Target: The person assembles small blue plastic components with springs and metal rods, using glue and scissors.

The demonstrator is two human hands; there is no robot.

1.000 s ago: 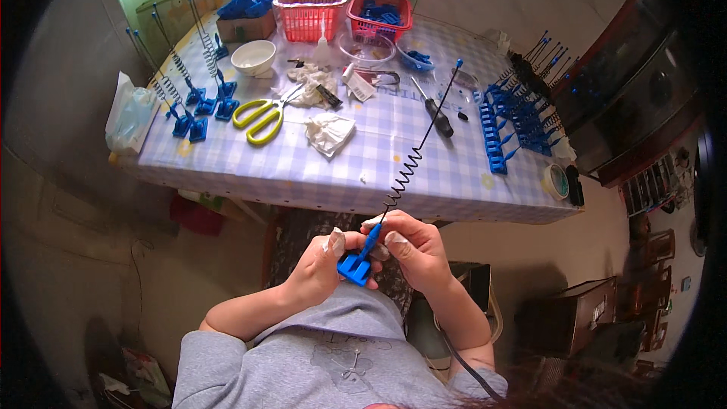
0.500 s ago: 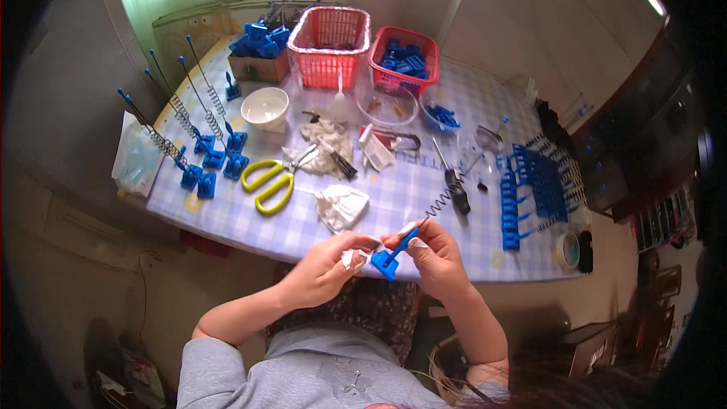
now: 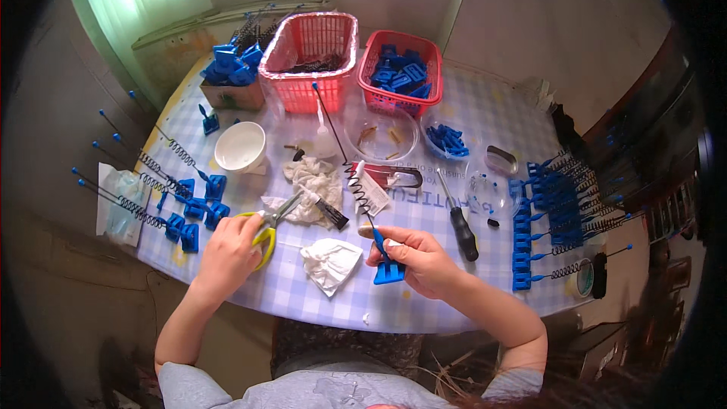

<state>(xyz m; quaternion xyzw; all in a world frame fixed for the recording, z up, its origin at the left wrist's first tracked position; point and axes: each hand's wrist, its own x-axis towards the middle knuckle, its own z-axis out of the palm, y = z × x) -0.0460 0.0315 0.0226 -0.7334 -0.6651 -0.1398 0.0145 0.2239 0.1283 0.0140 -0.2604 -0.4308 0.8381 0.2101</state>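
Note:
My right hand [image 3: 424, 260] pinches a blue plastic piece with a square base [image 3: 389, 273] near the table's front edge. From its stem a black coiled spring [image 3: 359, 188] rises, ending in a thin rod with a blue tip. My left hand [image 3: 229, 248] has its fingers closed around the yellow-green handles of the scissors [image 3: 266, 245], whose blades point away to the right. Those blades reach beside a crumpled cloth [image 3: 307, 185] and a small black-and-white tube [image 3: 331, 213]. Between my hands lies a crumpled white tissue [image 3: 332, 263].
Several blue bases with spring rods [image 3: 194, 210] stand at left; more lie in rows [image 3: 522, 242] at right. A white bowl [image 3: 241, 145], a cardboard box [image 3: 233, 96], a pink basket [image 3: 309, 93] and a red basket [image 3: 401, 98] stand farther back. A screwdriver [image 3: 463, 233] lies right of centre.
My left hand has left the blue piece and moved left onto the scissors. My right hand keeps the piece, now with its spring rod pointing up and away. A small white scrap now lies by the front edge.

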